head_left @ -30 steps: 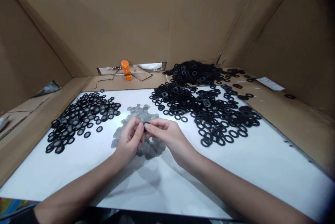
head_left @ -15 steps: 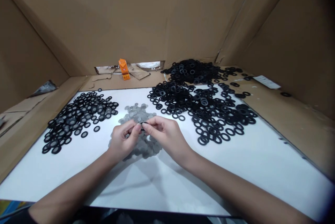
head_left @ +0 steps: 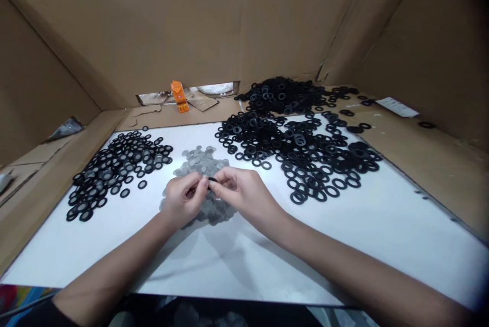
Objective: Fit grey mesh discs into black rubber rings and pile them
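Over a pile of thin grey discs (head_left: pixel 208 210) in the middle of the white board (head_left: pixel 214 271), both hands meet fingertip to fingertip. A small black ring (head_left: pixel 212 180) is pinched between them. My left hand (head_left: pixel 184 197) has its thumb and fingers closed at the ring's left side; whether a disc is there too is hidden. From the right, my right hand (head_left: pixel 244 194) grips the same ring between thumb and forefinger. Black rings with grey centres (head_left: pixel 122 164) lie in a heap on the left. Plain black rings (head_left: pixel 305 159) are spread on the right.
Cardboard walls (head_left: pixel 160 21) enclose the board at the back and sides. Another heap of black rings (head_left: pixel 284 95) is at the back right. An orange box (head_left: pixel 179 96) stands by a slot in the back wall, and a white label (head_left: pixel 397 107) lies at the right.
The camera view has shifted slightly. Both hands stay together over the discs, still pinching the black ring, with only a small change in the fingers.
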`<state>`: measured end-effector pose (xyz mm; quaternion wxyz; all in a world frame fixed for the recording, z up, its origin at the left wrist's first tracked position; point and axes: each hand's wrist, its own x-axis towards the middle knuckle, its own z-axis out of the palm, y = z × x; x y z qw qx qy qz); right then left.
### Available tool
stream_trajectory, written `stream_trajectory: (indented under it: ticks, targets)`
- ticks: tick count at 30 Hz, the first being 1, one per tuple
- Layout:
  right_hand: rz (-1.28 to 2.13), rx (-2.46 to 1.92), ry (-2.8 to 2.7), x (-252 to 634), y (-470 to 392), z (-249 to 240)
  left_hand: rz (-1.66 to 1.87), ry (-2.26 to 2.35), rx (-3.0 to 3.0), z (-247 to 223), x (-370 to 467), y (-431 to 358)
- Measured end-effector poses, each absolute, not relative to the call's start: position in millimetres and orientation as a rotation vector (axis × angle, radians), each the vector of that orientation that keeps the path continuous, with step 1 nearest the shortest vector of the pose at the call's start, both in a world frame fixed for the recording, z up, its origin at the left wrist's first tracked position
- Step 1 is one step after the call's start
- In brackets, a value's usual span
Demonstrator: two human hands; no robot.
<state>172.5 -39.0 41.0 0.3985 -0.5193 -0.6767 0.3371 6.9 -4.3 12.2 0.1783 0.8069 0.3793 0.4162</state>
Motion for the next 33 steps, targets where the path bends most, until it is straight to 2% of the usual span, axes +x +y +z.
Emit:
stream_trajectory:
  ticks: [5, 12, 15, 26, 33]
  targets:
    - [0.865, -1.294, -1.704, 174.1, -36.9, 40.5, 0.879, 0.930, 1.919, 15.0, 3.8, 0.3]
    - [1.311, -1.084, -1.416, 173.8, -30.1, 34.6, 0.947, 0.964, 1.888, 19.2, 6.1, -3.2]
    - [1.387, -1.067, -1.436, 177.5, -24.7, 31.6, 0.952, 1.016, 1.950, 22.1, 6.3, -4.5]
    - [1.183, -1.188, -1.666, 181.8, -27.1, 35.9, 0.862, 0.914, 1.823, 15.9, 6.9, -2.4]
    - [1.093, -1.237, -1.702, 181.0, -28.2, 38.8, 0.864, 0.965, 1.977, 18.1, 7.3, -4.2]
